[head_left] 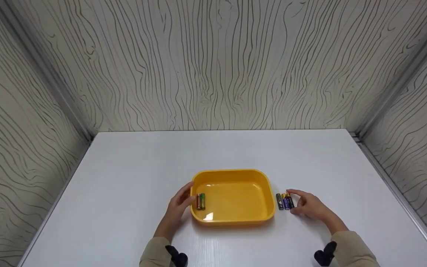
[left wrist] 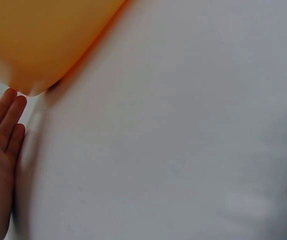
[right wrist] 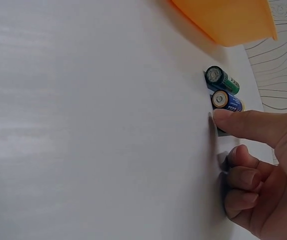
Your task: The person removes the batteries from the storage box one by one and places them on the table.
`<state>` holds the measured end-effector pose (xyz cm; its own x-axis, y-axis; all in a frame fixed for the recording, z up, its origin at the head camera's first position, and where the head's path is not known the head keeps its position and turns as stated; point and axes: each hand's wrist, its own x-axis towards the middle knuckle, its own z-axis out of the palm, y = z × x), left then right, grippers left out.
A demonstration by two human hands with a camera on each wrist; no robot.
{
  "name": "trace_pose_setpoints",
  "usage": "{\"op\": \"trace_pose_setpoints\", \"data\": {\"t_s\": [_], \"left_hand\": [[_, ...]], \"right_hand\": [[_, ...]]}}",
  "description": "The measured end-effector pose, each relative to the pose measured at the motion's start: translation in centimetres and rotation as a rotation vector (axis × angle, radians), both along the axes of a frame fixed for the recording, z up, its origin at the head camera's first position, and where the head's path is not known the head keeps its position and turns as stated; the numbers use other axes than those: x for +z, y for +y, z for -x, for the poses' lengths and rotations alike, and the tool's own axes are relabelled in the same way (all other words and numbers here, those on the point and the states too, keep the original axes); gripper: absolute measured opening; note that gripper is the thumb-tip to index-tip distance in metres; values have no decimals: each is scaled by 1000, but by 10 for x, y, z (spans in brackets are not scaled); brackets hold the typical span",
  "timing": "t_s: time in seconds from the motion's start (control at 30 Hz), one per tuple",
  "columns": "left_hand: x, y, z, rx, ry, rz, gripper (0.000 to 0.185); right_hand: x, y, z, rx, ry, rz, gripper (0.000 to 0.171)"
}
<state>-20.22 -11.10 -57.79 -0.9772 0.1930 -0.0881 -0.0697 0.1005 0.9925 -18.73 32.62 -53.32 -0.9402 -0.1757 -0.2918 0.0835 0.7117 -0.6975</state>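
Two batteries [head_left: 201, 201] already lie inside the yellow tray [head_left: 232, 174] at its left wall, three batteries [head_left: 285, 201] wait just right of it on the counter [head_left: 124, 178]; left hand [head_left: 179, 203] flat against the tray, right hand [head_left: 310, 205] pinching the rightmost battery [head_left: 290, 200].

White table [head_left: 124, 185] fills the near and mid scene, plain matte top w/ faint grain at the near edge. The left wrist view [left wrist: 183, 150] and right wrist view [right wrist: 83, 125] show the same surface up close, blurred. Three walls box it in: back wall [head_left: 221, 63], left wall [head_left: 13, 129], right wall [head_left: 421, 129], all pale w/ dark wavy wood-grain lines. A bit of that pattern shows far right in the right wrist view [right wrist: 283, 55]. Grey corner strip far left [head_left: 46, 79], another far right [head_left: 402, 79], both running down to the table's far corners. Thin grey rail [head_left: 395, 189] along the table's right edge.
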Motion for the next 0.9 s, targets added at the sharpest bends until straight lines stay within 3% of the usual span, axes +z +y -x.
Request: {"op": "trace_pose_setpoints", "data": {"t_s": [0.3,0.63,0.9], "left_hand": [[0,0,0,-2,-29,-16,55],[-3,0,0,-8,-53,-28,55],[0,-1,-1,-23,-14,-33,57]], "right_hand": [[9,2,2,38,26,39,68],[29,-19,3,54,226,24,44],[44,-49,1,116,269,74,37]]}}
